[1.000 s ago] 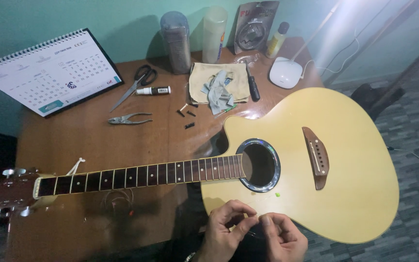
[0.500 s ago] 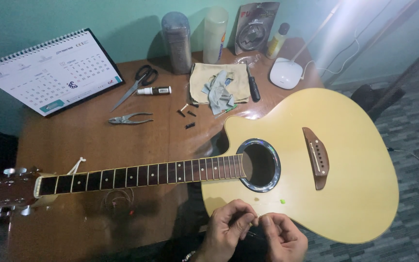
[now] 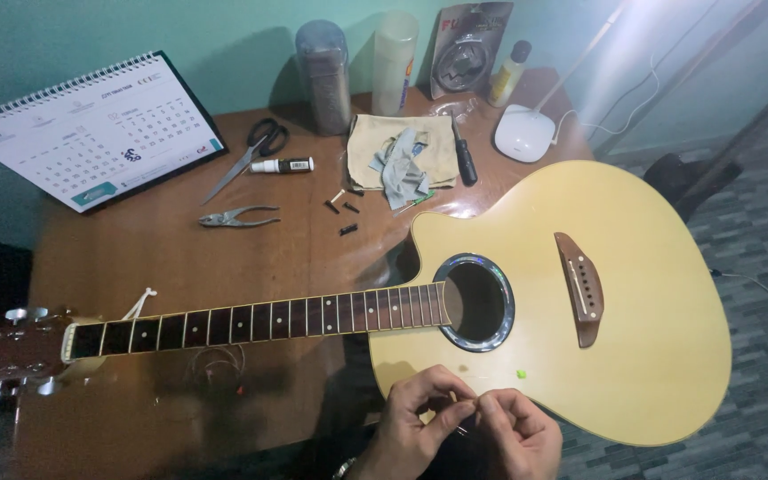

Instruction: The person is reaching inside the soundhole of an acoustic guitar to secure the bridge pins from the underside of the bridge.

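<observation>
A pale yellow acoustic guitar [image 3: 633, 338] lies face up across a brown wooden table [image 3: 162, 267], its neck [image 3: 260, 322] running left to the headstock [image 3: 11, 351]. No strings show over the sound hole [image 3: 477, 302] or the dark bridge [image 3: 580, 286]. At the bottom edge my left hand [image 3: 415, 427] and my right hand [image 3: 517, 436] meet at the guitar's near rim, fingertips pinched together on something thin and small that I cannot make out. A tiny green bit [image 3: 520, 374] lies on the guitar top just above them.
Behind the guitar lie pliers [image 3: 237, 217], scissors [image 3: 251, 151], a small white tube [image 3: 282, 165], several dark pins [image 3: 344, 213], a screwdriver [image 3: 464, 160] and a cloth with a rag [image 3: 402, 160]. A desk calendar [image 3: 91, 129], two tall containers [image 3: 324, 62], a small bottle [image 3: 508, 73] and a white lamp base [image 3: 524, 133] stand at the back.
Both hands stay pinched together at the guitar's near rim; the fingers have shifted only slightly. The guitar has not moved.
</observation>
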